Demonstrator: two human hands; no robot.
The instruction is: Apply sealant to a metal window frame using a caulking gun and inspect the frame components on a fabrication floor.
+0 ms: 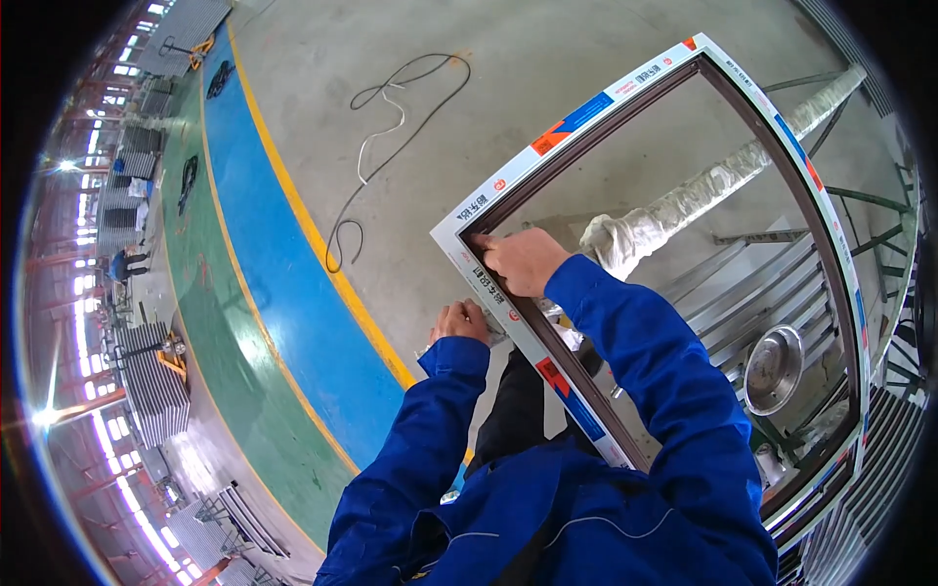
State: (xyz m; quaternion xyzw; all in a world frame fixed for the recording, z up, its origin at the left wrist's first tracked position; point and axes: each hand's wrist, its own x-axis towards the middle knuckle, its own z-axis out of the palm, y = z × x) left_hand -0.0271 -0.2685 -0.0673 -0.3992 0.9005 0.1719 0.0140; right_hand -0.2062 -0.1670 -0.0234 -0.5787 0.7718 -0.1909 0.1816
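Note:
A large rectangular window frame (586, 112), white-filmed with a dark inner edge and red and blue stickers, stands in front of me. My right hand (523, 259) reaches over its near left corner, fingers curled on the inner edge. My left hand (461, 320) is closed against the outer side of the same frame bar, just below that corner. Both sleeves are blue.
A padded, wrapped rail (703, 190) and metal rack bars (772, 283) lie behind the frame, with a round metal disc (774, 369). Cables (391, 127) trail over the grey concrete floor. Blue, green and yellow floor lanes (264, 264) run left. Stacked profiles (151, 386) stand far left.

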